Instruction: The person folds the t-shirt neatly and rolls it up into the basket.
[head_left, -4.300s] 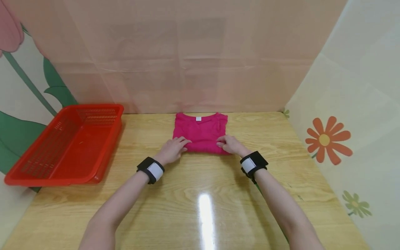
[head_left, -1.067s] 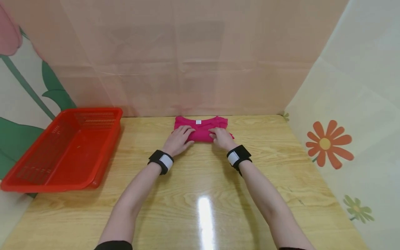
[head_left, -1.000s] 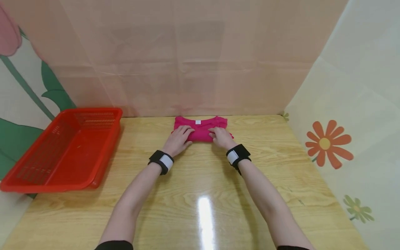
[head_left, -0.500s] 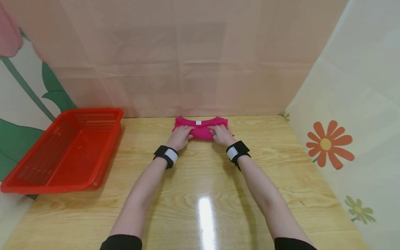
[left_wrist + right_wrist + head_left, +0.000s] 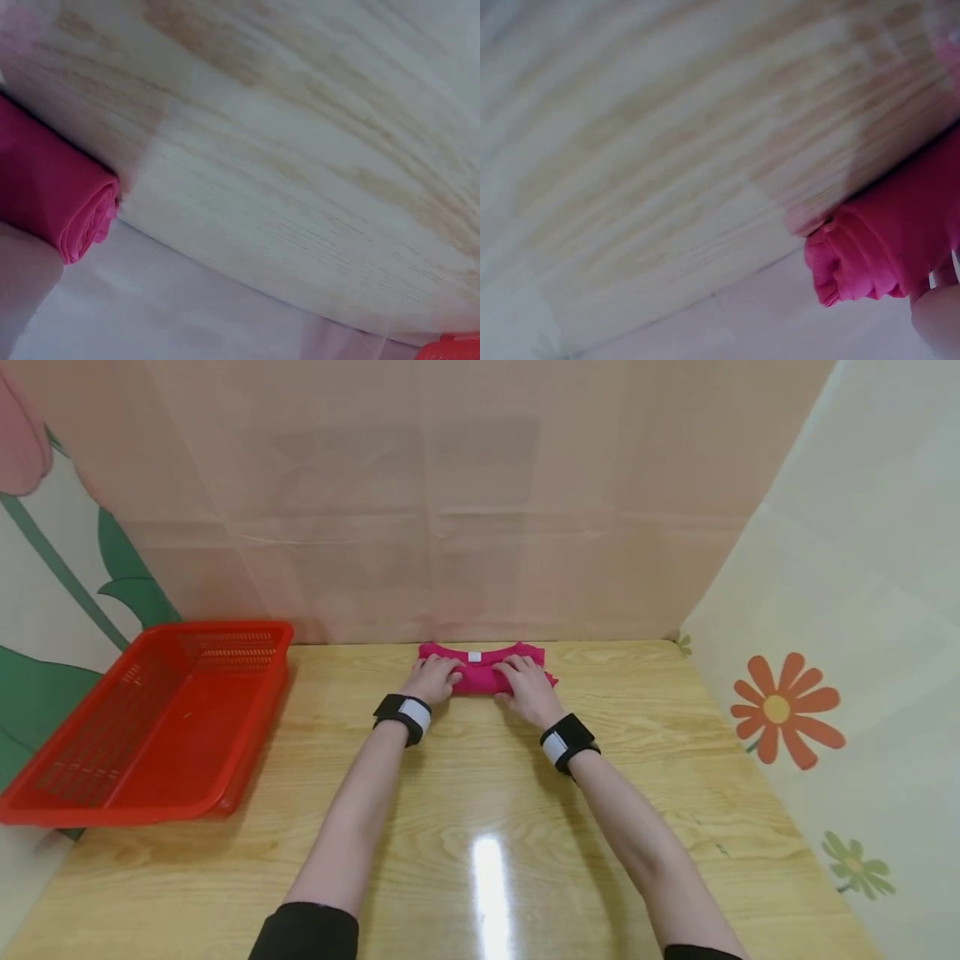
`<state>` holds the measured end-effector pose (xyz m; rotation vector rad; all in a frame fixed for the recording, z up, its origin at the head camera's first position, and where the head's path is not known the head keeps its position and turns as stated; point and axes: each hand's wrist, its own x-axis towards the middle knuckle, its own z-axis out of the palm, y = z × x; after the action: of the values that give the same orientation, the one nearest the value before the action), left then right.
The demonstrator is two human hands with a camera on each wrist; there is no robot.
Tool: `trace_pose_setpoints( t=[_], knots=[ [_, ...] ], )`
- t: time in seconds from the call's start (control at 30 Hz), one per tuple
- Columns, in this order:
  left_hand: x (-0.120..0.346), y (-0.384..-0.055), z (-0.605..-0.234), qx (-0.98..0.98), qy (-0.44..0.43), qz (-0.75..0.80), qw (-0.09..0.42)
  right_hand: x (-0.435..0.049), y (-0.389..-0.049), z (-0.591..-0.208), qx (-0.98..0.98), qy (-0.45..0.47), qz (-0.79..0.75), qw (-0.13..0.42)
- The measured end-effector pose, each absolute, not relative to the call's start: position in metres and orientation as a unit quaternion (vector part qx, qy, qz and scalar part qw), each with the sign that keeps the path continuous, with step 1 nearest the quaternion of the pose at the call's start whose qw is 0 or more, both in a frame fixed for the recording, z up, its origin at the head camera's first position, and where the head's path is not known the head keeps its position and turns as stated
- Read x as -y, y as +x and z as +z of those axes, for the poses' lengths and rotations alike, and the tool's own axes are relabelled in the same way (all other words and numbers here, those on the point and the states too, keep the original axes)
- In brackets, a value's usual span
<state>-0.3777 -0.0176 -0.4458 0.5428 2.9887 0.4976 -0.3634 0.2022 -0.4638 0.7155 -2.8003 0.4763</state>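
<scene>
A bright pink shirt (image 5: pixel 480 680) lies at the back of the table, its near part rolled into a thick roll. Its neckline, with a white label (image 5: pixel 474 657), still lies flat behind. My left hand (image 5: pixel 432 680) grips the roll's left part, fingers bent over the top. On the right part, my right hand (image 5: pixel 531 690) holds it with curled fingers and the thumb at the near side. The left wrist view shows the spiral end of the rolled shirt (image 5: pixel 52 180); in the right wrist view the other end (image 5: pixel 855 255) is looser and bunched. Most fingertips are hidden in the wrist views.
A red plastic basket (image 5: pixel 255 710) with slotted sides stands at the left of the wooden table (image 5: pixel 420 877). Right behind the shirt rises a pinkish wall covering (image 5: pixel 480 560). A flowered panel (image 5: pixel 885 710) borders the right side. Both wrists wear black-and-white bands.
Since the earliest frame the shirt's near part has been rolled away from me towards the neckline, and both hands have moved forward with it. Lately the right hand's fingers have spread further over the roll.
</scene>
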Motion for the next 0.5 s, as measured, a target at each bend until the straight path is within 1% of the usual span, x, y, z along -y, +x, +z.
trace_pose_setpoints(
  t=[0.13, 0.23, 0.33, 0.5],
  knots=[
    [0.016, -0.377, -0.447, -0.973, 0.154, 0.165, 0.054, -0.200, -0.371, -0.466, 0.955, 0.217, 0.188, 0.080],
    [0.015, -0.376, -0.450, -0.976, 0.155, 0.144, 0.054, -0.200, -0.378, -0.469, 0.953, 0.204, 0.212, 0.071],
    [0.017, -0.376, -0.455, -0.975, 0.179, 0.128, 0.025, -0.201, -0.385, -0.469, 0.952, 0.196, 0.227, 0.066],
    [0.025, -0.376, -0.464, -0.961, 0.246, 0.114, -0.050, -0.205, -0.394, -0.467, 0.953, 0.189, 0.228, 0.056]
  ],
)
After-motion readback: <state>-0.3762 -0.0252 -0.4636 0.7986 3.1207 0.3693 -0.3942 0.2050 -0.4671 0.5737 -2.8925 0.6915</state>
